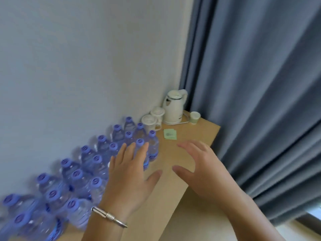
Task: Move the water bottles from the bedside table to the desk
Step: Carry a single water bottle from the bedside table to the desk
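Note:
Several clear water bottles (97,168) with purple caps stand upright in rows on a light wooden desk (191,136), packed along the wall from the near left to the middle. My left hand (129,173), with a silver bracelet on the wrist, hovers with straight spread fingers over the right end of the rows, partly hiding the nearest bottles. My right hand (198,164) hangs above bare desk to the right, fingers loosely bent, holding nothing. Neither hand grips a bottle.
At the desk's far corner stand a white kettle (174,106), two lidded white mugs (152,119) and a small paper cup (194,117). Green sachets (170,134) lie in front of them. A blue-grey curtain (260,84) hangs at the desk's right edge.

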